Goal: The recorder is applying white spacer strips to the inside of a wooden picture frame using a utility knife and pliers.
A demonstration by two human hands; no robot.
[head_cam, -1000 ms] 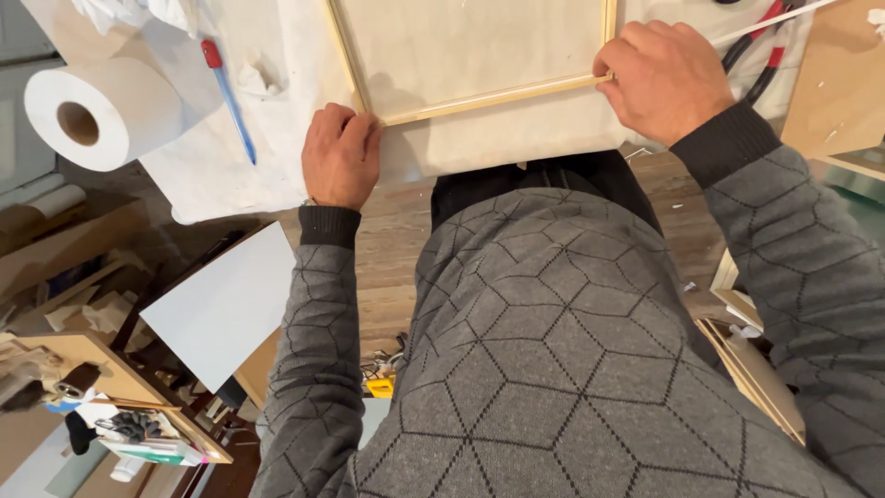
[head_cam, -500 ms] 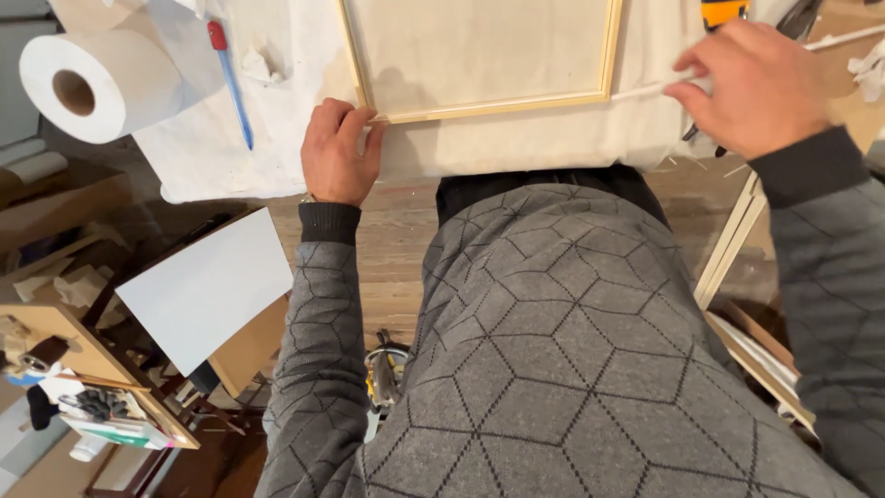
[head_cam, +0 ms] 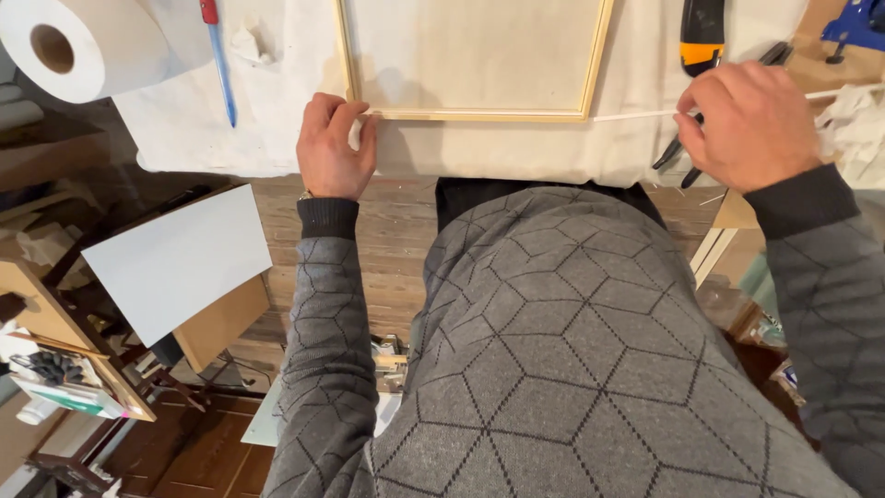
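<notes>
The left hand (head_cam: 334,148) presses fingers together on the wooden frame (head_cam: 472,114) corner, on the cloth-covered table (head_cam: 516,157). The right hand (head_cam: 751,124) pinches a thin white strip (head_cam: 636,115) beside the frame. Uneven pull may bend or snap the strip, or shift the frame.

Pretty bright and even up top, soft indoor light, no harsh glare anywhere. Pale cloth (head_cam: 516,152) nearly washed out, frame (head_cam: 479,114) still crisp. Small soft shadow under the left hand (head_cam: 334,148), another faint one inside the frame's left edge. Right hand (head_cam: 751,124) slightly smeared with motion blur. Much dimmer lower left, floor clutter murky and soft. Wide-angle stretch at the corners, paper roll (head_cam: 69,46) and sweater (head_cam: 572,369) bulging noticeably.
</notes>
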